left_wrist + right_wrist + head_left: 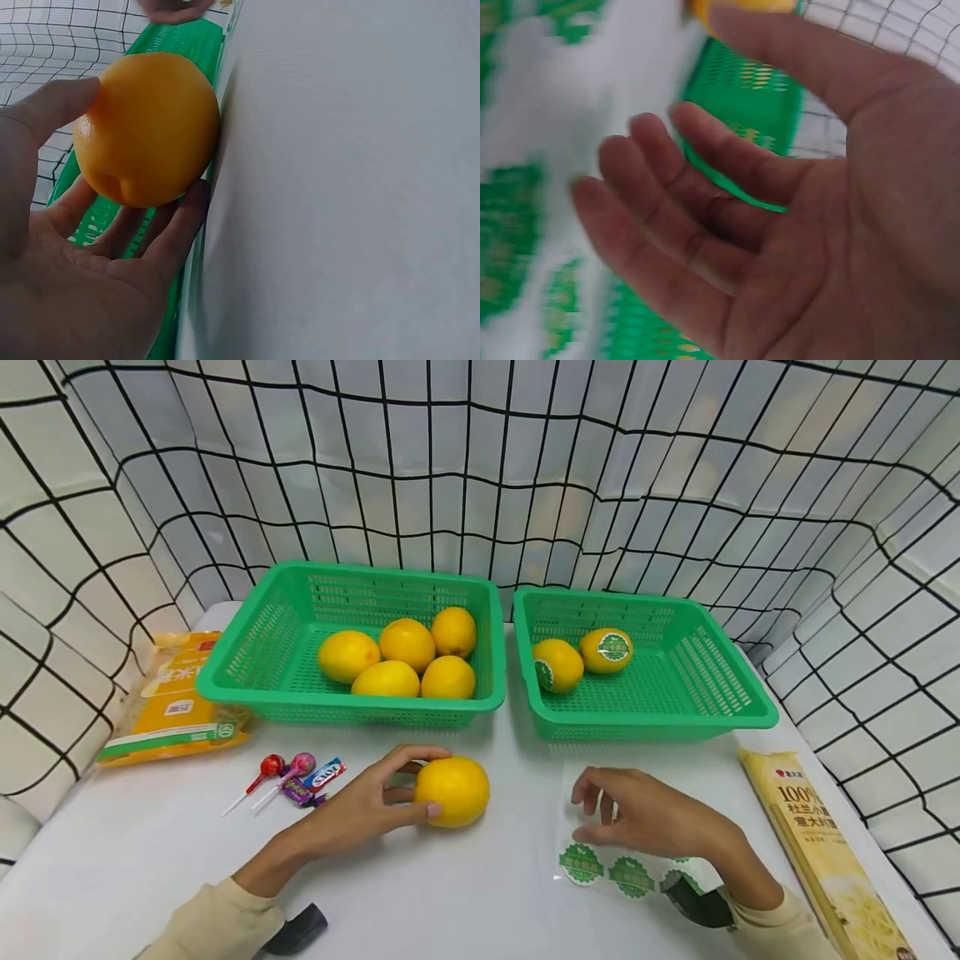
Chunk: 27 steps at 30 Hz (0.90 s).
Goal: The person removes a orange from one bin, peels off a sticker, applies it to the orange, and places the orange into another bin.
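Observation:
On the white table my left hand (371, 806) holds a plain yellow-orange orange (452, 792), thumb on one side and fingertips on the other. The left wrist view shows this orange (148, 131) between thumb and fingers, down at the table surface. My right hand (645, 812) hovers over a clear sheet (570, 818) of round green stickers (632, 877). In the right wrist view its fingers (697, 217) are loosely bent with nothing between them.
A green basket (352, 710) at back left contains several oranges without stickers. The green basket (652, 727) at right has two stickered oranges (606, 650). Lollipops (272, 767) and small candies lie left, near an orange-yellow bag (176, 702). A pasta pack (825, 852) lies right. Black netting surrounds the table.

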Tool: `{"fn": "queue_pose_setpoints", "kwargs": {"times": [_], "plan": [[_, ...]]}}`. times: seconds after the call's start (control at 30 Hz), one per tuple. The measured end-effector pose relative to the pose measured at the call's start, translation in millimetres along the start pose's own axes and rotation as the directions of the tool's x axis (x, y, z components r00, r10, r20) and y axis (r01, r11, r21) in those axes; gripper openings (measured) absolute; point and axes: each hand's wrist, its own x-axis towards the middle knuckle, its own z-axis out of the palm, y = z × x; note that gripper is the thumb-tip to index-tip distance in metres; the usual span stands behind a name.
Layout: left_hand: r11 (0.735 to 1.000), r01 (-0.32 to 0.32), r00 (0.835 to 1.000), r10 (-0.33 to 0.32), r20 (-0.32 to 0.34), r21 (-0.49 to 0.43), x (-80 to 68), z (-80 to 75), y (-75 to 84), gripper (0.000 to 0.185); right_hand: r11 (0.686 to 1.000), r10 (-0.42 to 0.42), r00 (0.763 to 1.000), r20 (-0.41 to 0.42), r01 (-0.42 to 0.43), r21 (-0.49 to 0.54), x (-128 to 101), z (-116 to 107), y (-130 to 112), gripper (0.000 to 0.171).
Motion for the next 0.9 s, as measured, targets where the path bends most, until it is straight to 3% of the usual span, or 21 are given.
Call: {"fn": "queue_pose_setpoints", "kwargs": {"times": [0.17, 0.33, 0.5, 0.67, 0.9], "plan": [[0.998, 0.014, 1.0, -0.013, 0.009, -0.066, -0.1, -0.2, -1.5, 0.056, 0.999, 0.049, 0.994, 0.099, -0.05, 0.003, -4.6, 17.1, 15.8, 0.035], [0.999, 0.01, 1.0, -0.01, -0.013, -0.049, -0.3, 0.5, -0.9, 0.056, 1.0, -0.013, 0.996, 0.091, 0.012, 0.014, -0.1, 24.1, 19.9, 0.02], [0.998, 0.03, 0.999, -0.031, -0.013, -0.06, 1.6, 3.3, 1.9, 0.056, 0.994, -0.071, 0.993, 0.092, 0.063, 0.088, -1.6, 21.4, 22.8, 0.017], [0.998, 0.024, 1.0, -0.025, -0.008, -0.056, 3.3, 6.2, 1.8, 0.056, 0.983, -0.065, 0.99, 0.129, 0.042, 0.177, -3.8, 19.4, 24.8, 0.012], [0.997, 0.02, 1.0, -0.021, -0.008, -0.074, 1.7, 8.1, 0.2, 0.059, 0.975, -0.066, 0.993, 0.102, 0.042, 0.218, -0.4, 19.3, 20.5, 0.012]]}}
